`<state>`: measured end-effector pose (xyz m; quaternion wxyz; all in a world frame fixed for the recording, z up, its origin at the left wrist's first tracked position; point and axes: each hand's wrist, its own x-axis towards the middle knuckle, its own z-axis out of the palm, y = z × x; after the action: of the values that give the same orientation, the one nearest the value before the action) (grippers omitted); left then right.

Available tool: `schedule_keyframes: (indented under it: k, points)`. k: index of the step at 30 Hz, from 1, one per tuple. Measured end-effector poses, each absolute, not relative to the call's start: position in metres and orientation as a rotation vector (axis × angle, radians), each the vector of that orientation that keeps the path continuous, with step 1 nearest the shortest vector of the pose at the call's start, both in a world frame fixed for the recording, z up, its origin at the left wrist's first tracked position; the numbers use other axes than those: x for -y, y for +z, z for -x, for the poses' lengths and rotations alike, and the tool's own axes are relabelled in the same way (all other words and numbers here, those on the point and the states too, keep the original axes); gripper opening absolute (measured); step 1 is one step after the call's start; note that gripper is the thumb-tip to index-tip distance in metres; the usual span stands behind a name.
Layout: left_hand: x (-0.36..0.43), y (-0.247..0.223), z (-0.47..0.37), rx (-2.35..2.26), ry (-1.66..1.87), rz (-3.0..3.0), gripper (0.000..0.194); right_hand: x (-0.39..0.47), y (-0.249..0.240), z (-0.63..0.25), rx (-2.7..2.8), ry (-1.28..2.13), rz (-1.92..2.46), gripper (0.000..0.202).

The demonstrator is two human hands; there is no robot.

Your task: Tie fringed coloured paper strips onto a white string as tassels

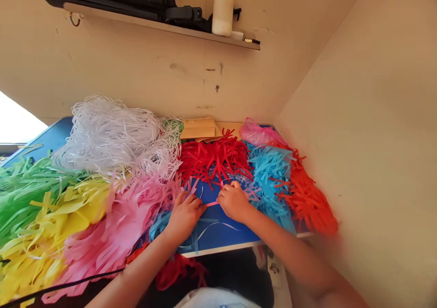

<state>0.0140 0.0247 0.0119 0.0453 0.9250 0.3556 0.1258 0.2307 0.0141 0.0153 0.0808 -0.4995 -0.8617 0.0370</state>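
Between my two hands a narrow pink paper strip [212,204] is stretched just above the blue table [221,237]. My left hand [186,214] is closed on its left end, fingers bent. My right hand [234,202] pinches the other end, and a loop of pink strip shows above its fingers. A thin white ribbon [218,224] curls on the table in front of the hands. Just beyond them lies a heap of red paper strips [215,158]. Pink fringed paper [116,221] is left of my left hand, and light blue fringed paper [271,176] is right of my right hand.
Green [20,194], yellow [44,226] and orange-red fringed paper [312,199] spread along the sides. White stringy ribbon [112,135] piles at the back left. Brown envelopes [198,128] and a pink plastic bag [257,133] lie against the wall. A shelf [164,26] holds a white bottle [223,10].
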Motion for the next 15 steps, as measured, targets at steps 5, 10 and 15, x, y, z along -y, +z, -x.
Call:
schedule_keyframes:
  k: [5,10,15]
  points:
    - [-0.022,0.006,-0.025,-1.155,0.439,-2.864,0.022,-0.015,0.007,-0.228,2.732,-0.142,1.308,0.026]
    - [-0.028,0.015,-0.033,-1.204,0.503,-2.907,0.023,-0.019,0.021,-0.224,2.698,-0.190,1.300,0.022]
    - [-0.001,0.068,-0.012,-1.199,0.990,-2.813,0.020,0.036,0.093,-0.220,2.342,0.135,1.427,0.018]
